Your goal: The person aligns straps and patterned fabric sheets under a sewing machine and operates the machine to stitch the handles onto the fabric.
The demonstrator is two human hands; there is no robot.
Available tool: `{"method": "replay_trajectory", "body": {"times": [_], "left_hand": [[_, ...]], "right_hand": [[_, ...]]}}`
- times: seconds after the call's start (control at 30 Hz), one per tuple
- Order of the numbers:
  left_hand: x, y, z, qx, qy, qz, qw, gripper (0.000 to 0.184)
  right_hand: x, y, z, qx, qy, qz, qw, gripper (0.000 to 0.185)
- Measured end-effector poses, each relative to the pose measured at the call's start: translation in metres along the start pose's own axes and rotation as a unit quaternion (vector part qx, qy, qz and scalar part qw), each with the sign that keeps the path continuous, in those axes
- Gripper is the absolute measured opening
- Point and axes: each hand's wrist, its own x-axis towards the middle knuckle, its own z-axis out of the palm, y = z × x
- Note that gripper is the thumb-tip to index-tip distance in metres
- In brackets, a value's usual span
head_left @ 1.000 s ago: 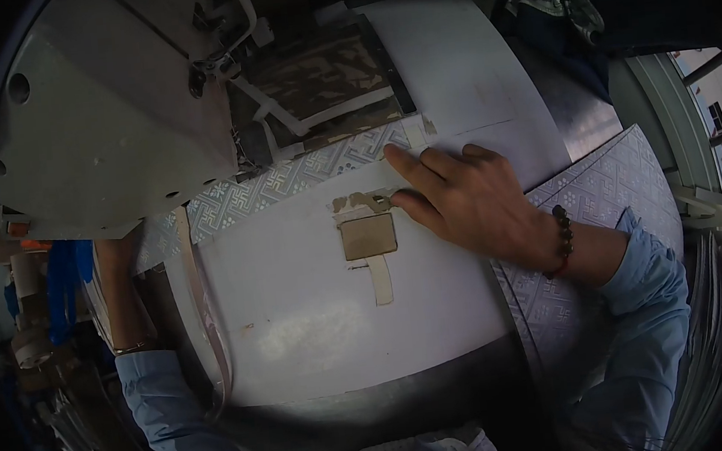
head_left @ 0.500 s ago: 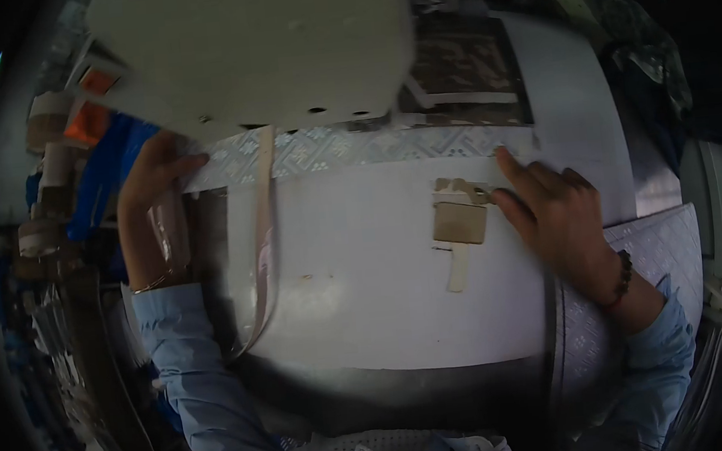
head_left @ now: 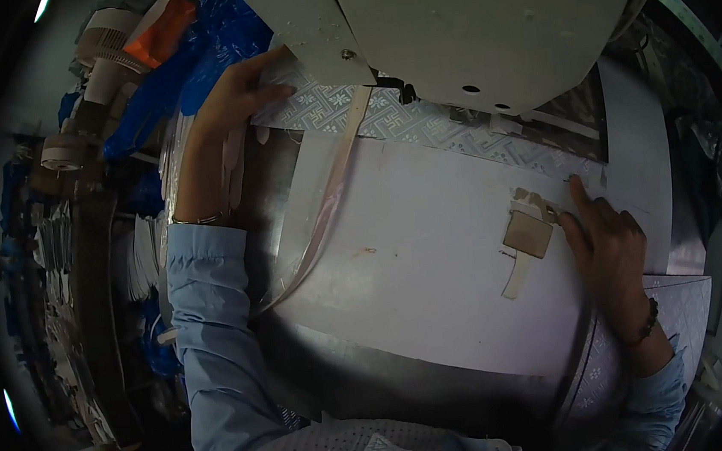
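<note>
A pale blue-grey patterned fabric strip (head_left: pixel 430 127) runs under the machine head. My left hand (head_left: pixel 234 95) grips its left end, with the thumb on top and the other fingers partly hidden. My right hand (head_left: pixel 610 242) rests near its right end, index finger stretched onto the strip and thumb apart, holding nothing. Beside that thumb lies a small tan square piece (head_left: pixel 527 234) with a cream tab below it. A narrow cream-pink ribbon (head_left: pixel 324 201) hangs from the machine across the white work surface (head_left: pixel 419 246).
The large pale machine head (head_left: pixel 489 25) hides the strip's far side. Blue plastic (head_left: pixel 221 44) and a small fan (head_left: pixel 109 41) stand at upper left. More patterned fabric (head_left: pixel 669 310) hangs at the right edge. Stacked material (head_left: pixel 58 243) fills the left side.
The camera view has turned toward the left, so the machine and table appear shifted right and tilted. Both hands stay at the same ends of the strip.
</note>
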Motion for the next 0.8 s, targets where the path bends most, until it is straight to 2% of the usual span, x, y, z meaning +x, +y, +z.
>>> {"method": "replay_trajectory", "body": {"times": [0.23, 0.63, 0.73, 0.8], "left_hand": [[0.0, -0.004, -0.002, 0.01, -0.012, -0.032, 0.999, 0.066], [0.006, -0.017, -0.003, 0.03, -0.016, -0.014, 0.999, 0.067], [0.004, -0.012, -0.004, 0.034, -0.011, 0.017, 0.999, 0.074], [0.001, 0.003, -0.006, 0.174, -0.003, -0.058, 0.983, 0.086]], "right_hand": [[0.001, 0.0, -0.001, 0.004, -0.01, -0.006, 1.0, 0.043], [0.001, 0.001, -0.002, -0.002, -0.01, -0.013, 1.0, 0.042], [0.001, 0.002, 0.001, -0.007, -0.002, -0.019, 1.0, 0.042], [0.0, 0.003, 0.002, -0.007, 0.001, -0.025, 1.0, 0.042]]}}
